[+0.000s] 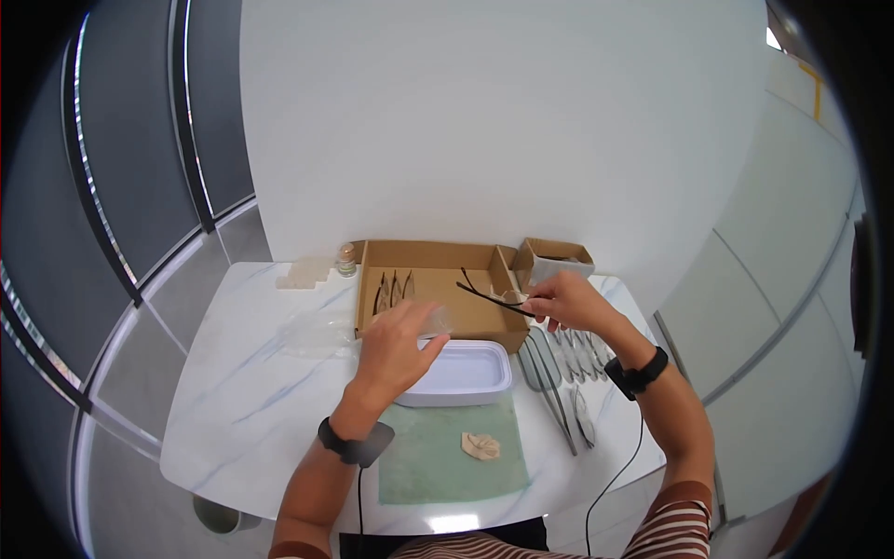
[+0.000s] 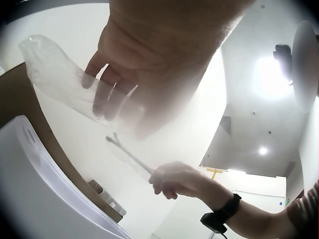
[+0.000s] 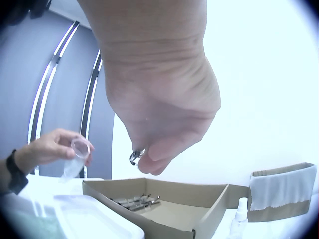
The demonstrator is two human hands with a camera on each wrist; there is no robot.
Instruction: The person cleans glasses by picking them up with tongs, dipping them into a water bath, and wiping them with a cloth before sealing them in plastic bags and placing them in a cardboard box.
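Observation:
My left hand (image 1: 396, 347) holds a clear plastic sleeve (image 2: 55, 74) above the white basin (image 1: 456, 401). In the right wrist view the round mouth of the sleeve gapes. My right hand (image 1: 573, 303) pinches a pair of eyeglasses (image 1: 494, 299), whose dark temple arms point left toward the sleeve; the fingers hide part of the frame. The eyeglasses and the sleeve are apart. Beneath and behind the hands stands a shallow cardboard box (image 1: 428, 253), with several eyeglasses (image 1: 395, 289) lined up along its left side.
A crumpled beige cloth (image 1: 480, 446) lies on a green mat (image 1: 410, 466). More eyeglasses (image 1: 582, 354) lie at the right. A small carton (image 1: 559, 250) and a spray bottle (image 3: 240, 219) stand behind them. Clear plastic bags (image 1: 321, 334) and a jar (image 1: 346, 261) are at the left.

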